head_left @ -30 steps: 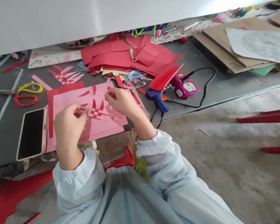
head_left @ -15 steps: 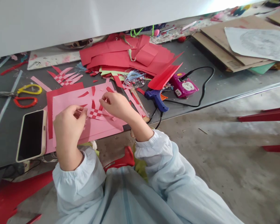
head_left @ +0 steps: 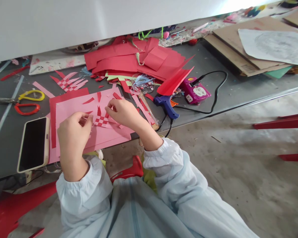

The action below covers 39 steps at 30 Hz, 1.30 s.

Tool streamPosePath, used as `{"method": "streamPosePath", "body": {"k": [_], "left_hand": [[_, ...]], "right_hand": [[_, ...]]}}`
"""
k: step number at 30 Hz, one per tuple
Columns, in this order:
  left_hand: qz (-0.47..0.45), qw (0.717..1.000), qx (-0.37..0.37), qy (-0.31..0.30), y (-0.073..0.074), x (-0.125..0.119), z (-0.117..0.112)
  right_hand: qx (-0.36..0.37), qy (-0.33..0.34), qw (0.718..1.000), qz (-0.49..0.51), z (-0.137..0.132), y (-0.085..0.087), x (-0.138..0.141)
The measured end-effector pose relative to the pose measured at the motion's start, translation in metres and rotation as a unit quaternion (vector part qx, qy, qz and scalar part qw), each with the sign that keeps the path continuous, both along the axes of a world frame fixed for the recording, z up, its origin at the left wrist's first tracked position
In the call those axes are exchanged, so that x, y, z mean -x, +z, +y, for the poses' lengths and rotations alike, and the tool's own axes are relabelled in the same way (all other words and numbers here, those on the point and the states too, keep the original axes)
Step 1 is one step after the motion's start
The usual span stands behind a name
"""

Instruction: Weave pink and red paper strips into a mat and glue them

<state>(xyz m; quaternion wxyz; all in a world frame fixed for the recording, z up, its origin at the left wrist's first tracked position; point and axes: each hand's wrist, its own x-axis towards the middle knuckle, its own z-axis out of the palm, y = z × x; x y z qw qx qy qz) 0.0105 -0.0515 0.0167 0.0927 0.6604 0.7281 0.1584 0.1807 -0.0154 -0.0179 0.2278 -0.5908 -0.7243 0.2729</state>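
A small woven checkered paper piece [head_left: 101, 121] in red and pink lies on a pink paper sheet [head_left: 72, 105], with loose strip ends fanning up from it. My left hand [head_left: 75, 132] is at its left side, thumb and fingers pinched together; whatever is between them is hidden. My right hand [head_left: 123, 112] is closed in a pinch above its right side, where a red paper strip [head_left: 107, 115] from the weave runs up to the fingertips. Small cut red pieces [head_left: 88, 100] are scattered on the pink sheet.
Scissors [head_left: 29, 100] and a phone [head_left: 33, 143] lie left. Another woven piece [head_left: 68, 82] sits behind. Red paper sheets [head_left: 119, 62] are piled at the back. A blue glue gun [head_left: 167, 105], a purple box [head_left: 196, 92] with a cord, and cardboard [head_left: 228, 53] are right.
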Motion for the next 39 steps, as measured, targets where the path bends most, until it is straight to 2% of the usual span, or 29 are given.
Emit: {"method": "streamPosePath", "body": {"k": [13,17,20,25,29,35,39], "left_hand": [[0.005,1.000,0.005,-0.003,-0.001,-0.001,0.002],[0.004,1.000,0.009,-0.002,0.000,0.000,0.002],[0.006,1.000,0.006,-0.001,0.000,-0.001,0.001],[0.009,1.000,0.014,0.001,0.001,-0.001,0.001],[0.010,1.000,0.017,0.000,0.000,0.000,0.001],[0.018,1.000,0.012,-0.002,-0.001,-0.002,0.002],[0.026,1.000,0.015,-0.003,-0.002,-0.003,0.003]], "right_hand": [[-0.003,0.011,1.000,-0.007,-0.001,0.000,-0.001],[-0.003,-0.004,1.000,-0.012,-0.001,0.002,-0.002],[-0.013,-0.040,0.999,-0.018,0.000,0.004,-0.004],[-0.060,-0.171,0.981,-0.068,0.001,0.008,-0.016],[-0.030,-0.224,0.966,-0.129,-0.001,0.010,-0.026],[0.025,-0.207,0.963,-0.174,-0.004,0.006,-0.031],[0.034,-0.191,0.963,-0.188,-0.004,0.005,-0.032]]}}
